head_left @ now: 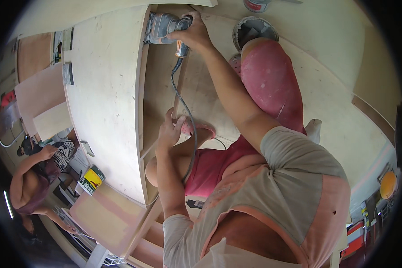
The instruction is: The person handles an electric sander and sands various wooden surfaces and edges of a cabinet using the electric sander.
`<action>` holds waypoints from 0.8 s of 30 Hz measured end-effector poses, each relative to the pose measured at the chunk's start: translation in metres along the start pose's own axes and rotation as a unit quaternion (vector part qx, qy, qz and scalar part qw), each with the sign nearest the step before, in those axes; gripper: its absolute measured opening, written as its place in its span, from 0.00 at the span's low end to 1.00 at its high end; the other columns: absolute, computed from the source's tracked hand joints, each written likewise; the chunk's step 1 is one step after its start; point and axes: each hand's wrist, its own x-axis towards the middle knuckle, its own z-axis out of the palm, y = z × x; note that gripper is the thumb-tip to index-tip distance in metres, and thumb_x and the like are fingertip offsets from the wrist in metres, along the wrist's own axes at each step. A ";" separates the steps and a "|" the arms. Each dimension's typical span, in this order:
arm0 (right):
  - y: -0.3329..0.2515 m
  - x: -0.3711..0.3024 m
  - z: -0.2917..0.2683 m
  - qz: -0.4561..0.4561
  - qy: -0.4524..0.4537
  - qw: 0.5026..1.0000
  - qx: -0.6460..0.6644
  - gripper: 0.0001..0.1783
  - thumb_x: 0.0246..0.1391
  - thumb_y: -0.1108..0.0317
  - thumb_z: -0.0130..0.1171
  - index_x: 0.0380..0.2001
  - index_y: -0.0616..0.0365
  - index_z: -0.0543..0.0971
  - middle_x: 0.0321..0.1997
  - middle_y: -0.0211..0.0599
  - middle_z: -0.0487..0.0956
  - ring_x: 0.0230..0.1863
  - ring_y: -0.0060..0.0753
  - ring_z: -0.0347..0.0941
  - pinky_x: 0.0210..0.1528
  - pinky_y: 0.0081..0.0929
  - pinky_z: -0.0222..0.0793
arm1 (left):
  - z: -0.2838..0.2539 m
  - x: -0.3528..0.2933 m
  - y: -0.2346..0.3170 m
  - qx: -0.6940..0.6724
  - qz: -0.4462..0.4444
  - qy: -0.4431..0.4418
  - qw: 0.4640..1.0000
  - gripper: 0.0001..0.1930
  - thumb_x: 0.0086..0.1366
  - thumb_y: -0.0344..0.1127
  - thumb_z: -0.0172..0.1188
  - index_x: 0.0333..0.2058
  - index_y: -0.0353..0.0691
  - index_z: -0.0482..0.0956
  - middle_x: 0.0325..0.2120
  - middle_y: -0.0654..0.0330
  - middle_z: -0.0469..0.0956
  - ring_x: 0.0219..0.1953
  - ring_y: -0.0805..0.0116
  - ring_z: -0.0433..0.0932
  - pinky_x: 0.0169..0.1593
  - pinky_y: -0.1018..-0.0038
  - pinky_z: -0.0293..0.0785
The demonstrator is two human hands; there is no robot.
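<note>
My right hand point(192, 33) grips a dusty electric sander point(164, 26) with an orange-and-black handle. The sander's flat pad faces left and appears pressed to the edge of a pale cabinet panel point(103, 102). A dark power cord point(179, 91) hangs from the tool and loops down past my left forearm. My left hand point(169, 132) is raised beside the open cabinet frame, fingers apart with nothing in them. Behind it, a pink clog point(205, 129) is on my foot.
A grey bucket point(255, 32) stands near my right knee, a paint can point(256, 5) beyond it. At lower left, a yellow-and-green tub point(92, 179) sits near a pinkish board point(109, 210). Another person point(35, 178) is at the far left. An orange round object point(388, 185) is at right.
</note>
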 end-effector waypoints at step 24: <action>0.034 -0.061 0.024 -0.057 -0.085 0.993 -0.059 0.44 0.18 0.59 0.74 0.45 0.57 0.67 0.46 0.50 0.68 0.49 0.48 0.68 0.52 0.35 0.67 | 0.006 0.001 0.005 0.037 0.026 0.006 0.999 0.33 0.60 0.56 0.54 0.52 0.32 0.67 0.30 0.43 0.79 0.36 0.49 0.79 0.41 0.63 0.73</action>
